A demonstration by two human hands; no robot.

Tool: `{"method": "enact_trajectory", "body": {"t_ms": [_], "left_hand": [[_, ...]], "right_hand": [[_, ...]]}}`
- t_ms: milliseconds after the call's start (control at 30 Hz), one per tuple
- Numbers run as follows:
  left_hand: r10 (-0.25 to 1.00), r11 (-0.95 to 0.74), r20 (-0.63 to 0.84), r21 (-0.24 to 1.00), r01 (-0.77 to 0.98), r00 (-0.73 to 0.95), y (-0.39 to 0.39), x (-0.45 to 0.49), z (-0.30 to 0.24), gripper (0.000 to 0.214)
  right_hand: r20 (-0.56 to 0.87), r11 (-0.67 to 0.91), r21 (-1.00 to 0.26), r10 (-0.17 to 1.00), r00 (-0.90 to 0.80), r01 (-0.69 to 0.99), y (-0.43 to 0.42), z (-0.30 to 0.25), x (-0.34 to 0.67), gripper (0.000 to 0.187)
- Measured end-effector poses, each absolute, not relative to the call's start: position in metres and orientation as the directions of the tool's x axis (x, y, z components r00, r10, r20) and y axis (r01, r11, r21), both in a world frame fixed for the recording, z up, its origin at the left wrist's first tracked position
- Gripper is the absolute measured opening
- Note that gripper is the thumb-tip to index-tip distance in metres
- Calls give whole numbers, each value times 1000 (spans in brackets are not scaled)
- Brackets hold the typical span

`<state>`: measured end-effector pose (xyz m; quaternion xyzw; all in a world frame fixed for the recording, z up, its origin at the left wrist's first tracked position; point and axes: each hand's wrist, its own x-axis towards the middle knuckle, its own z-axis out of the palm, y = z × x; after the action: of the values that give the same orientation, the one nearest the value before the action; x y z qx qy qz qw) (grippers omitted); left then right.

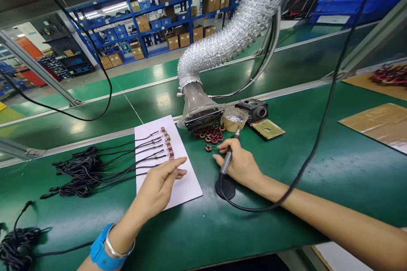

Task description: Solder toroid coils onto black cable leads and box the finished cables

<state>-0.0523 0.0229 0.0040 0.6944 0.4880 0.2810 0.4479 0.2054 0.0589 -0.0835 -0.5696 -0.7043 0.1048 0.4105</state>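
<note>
My right hand [246, 167] is closed around a soldering iron [226, 162], its tip pointing up and away beside a small tub [229, 126] of silvery material. Over the lower part of a white board [187, 184] is my left hand [159, 186], fingers stretched to the right and apart; nothing shows in its grasp. A row of copper-wound coils [167, 139] lies on the board, with black cable ends beside them. Loose toroid coils [214, 134] are heaped under the fume hood, and one single coil [208, 148] lies near my right fingertips.
Bundled black cables [81, 173] lie at the left. A fume hood [199, 103] on a silver duct [222, 46] hangs over the bench. An iron stand [254, 110] with a yellow sponge [267, 129] stands behind the right hand. The iron's cord [326, 110] crosses the right forearm.
</note>
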Motion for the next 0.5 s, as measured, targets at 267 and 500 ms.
{"method": "enact_trajectory", "body": {"t_ms": [267, 500], "left_hand": [[858, 86, -267, 917, 389, 439, 17, -20, -1, 38], [791, 155, -403, 860, 486, 460, 11, -5, 1, 37]], "right_hand": [[485, 352, -589, 874, -30, 728, 86, -87, 188, 27], [528, 542, -552, 815, -237, 634, 14, -68, 211, 22]]}}
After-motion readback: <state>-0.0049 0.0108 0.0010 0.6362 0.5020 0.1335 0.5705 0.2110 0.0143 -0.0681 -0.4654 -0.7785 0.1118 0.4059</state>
